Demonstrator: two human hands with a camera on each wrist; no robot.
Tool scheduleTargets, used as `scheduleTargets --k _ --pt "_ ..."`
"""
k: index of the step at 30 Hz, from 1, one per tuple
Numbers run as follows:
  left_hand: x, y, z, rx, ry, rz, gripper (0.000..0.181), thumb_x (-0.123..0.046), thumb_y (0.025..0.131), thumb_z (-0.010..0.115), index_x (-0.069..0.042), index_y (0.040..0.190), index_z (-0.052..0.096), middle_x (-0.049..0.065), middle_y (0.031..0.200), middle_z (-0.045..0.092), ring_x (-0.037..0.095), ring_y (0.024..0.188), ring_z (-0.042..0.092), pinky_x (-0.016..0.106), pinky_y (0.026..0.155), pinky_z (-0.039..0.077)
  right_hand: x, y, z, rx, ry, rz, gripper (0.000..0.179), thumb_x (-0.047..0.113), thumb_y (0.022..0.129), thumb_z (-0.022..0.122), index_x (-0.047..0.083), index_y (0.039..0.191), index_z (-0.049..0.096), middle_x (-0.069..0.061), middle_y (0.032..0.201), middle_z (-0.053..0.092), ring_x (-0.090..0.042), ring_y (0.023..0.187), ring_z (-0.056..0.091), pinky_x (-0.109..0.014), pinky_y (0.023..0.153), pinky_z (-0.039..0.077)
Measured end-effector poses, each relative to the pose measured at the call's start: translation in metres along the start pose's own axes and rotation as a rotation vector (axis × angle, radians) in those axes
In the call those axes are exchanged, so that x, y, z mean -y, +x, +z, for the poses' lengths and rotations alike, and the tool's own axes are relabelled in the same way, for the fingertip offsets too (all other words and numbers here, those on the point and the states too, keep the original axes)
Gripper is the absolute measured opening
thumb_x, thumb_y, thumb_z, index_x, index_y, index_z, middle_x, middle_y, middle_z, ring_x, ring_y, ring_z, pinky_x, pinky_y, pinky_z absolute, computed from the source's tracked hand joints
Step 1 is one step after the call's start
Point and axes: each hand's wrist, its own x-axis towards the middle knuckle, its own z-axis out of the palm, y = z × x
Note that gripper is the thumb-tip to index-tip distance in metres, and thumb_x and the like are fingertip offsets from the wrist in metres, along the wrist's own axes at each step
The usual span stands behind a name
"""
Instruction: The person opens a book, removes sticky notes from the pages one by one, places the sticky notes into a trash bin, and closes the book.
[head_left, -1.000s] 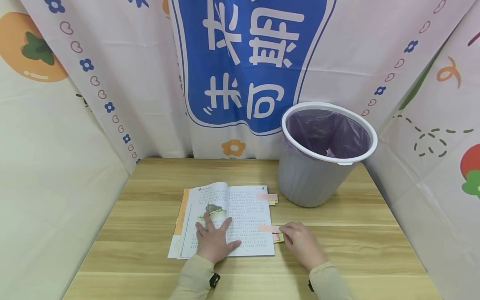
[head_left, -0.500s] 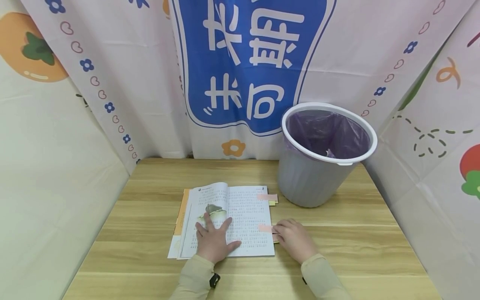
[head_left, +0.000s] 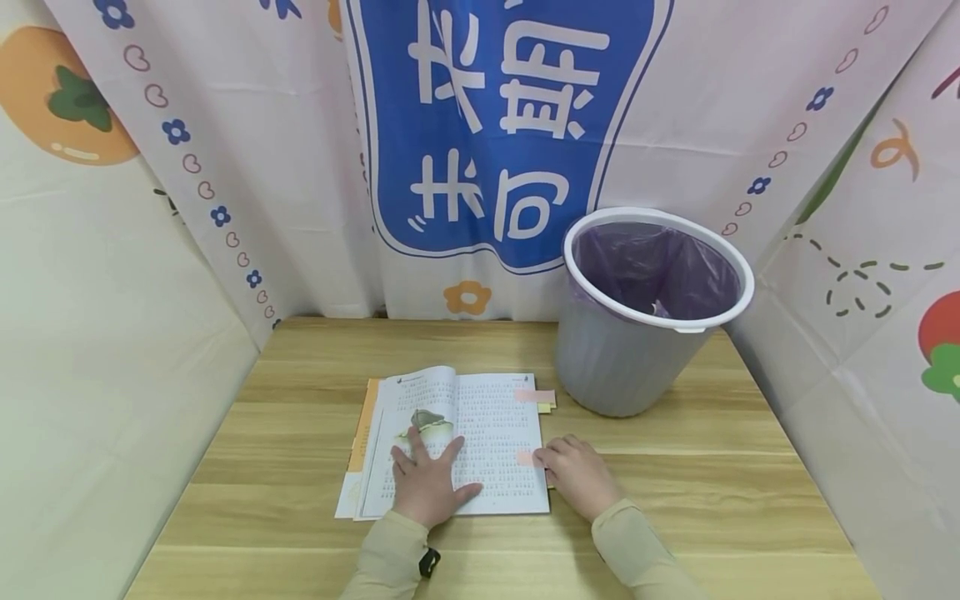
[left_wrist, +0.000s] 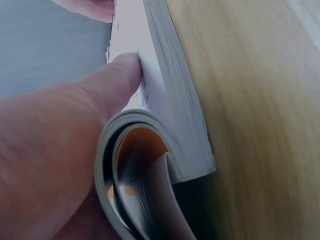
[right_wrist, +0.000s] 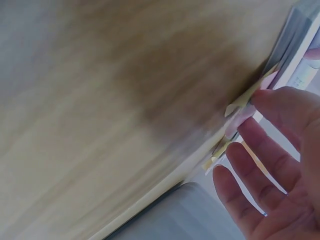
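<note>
An open book [head_left: 491,429] lies on the wooden table, a grey picture on its left page and print on the right. My left hand [head_left: 432,492] rests spread across the lower left page and the fold; in the left wrist view, its thumb [left_wrist: 112,80] touches the paper above the curled pages. At the book's right edge, my right hand [head_left: 581,477] pinches a pink sticky tab [head_left: 523,458] with thumb and forefinger, covering its outer part. The other right fingers stay extended in the right wrist view. Further tabs beneath are mostly hidden.
Higher on the right edge, another pink tab [head_left: 534,396] sticks out with a yellow tab [head_left: 544,408] under it. A grey bin [head_left: 626,367] with a purple liner stands at the table's back right. Printed curtains [head_left: 315,208] close off the back and sides.
My right hand has slid left along the pink tab, from its outer end to the page edge, and now covers the lower tabs. The left hand has kept its place.
</note>
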Motion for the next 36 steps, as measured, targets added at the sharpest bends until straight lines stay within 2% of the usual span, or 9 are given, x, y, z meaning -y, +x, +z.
scheduleTargets --k 7,15,22,36 --pt "0.0007 -0.0004 -0.0007 -0.004 -0.003 0.002 0.084 -0.066 0.079 0.07 -0.023 0.148 0.048 0.048 0.149 0.007 0.078 0.123 0.015 0.078 0.098 0.027 0.0009 0.0018 0.0024 -0.019 -0.026 -0.017 0.022 0.01 0.08 0.081 0.016 0.101 0.076 0.0 0.099 0.071 -0.02 0.094 0.064 -0.038 0.079 0.056" --pt "0.0001 -0.0009 -0.0001 0.003 0.003 -0.003 0.084 -0.066 0.079 0.069 -0.023 0.148 0.047 0.048 0.149 0.006 0.078 0.123 0.015 0.078 0.099 0.027 0.0016 0.0027 0.0023 -0.014 -0.029 -0.004 0.016 0.012 0.084 0.077 0.014 0.1 0.077 -0.001 0.099 0.071 -0.021 0.096 0.064 -0.04 0.081 0.055" --pt "0.0001 -0.0007 0.0 0.002 0.0 -0.003 0.085 -0.066 0.079 0.07 -0.023 0.148 0.047 0.048 0.149 0.006 0.078 0.123 0.015 0.078 0.099 0.027 0.0003 0.0044 0.0023 -0.029 -0.043 -0.007 0.014 0.012 0.083 0.077 0.014 0.096 0.079 0.0 0.097 0.071 -0.02 0.094 0.064 -0.041 0.081 0.055" --pt "0.0014 0.0001 0.0022 -0.011 -0.003 0.001 0.085 -0.066 0.078 0.07 -0.023 0.148 0.048 0.048 0.149 0.007 0.078 0.123 0.014 0.078 0.099 0.026 0.0 0.0077 -0.0006 -0.051 0.002 0.02 0.009 0.013 0.082 0.08 0.014 0.091 0.079 0.0 0.093 0.073 -0.022 0.092 0.066 -0.049 0.084 0.055"
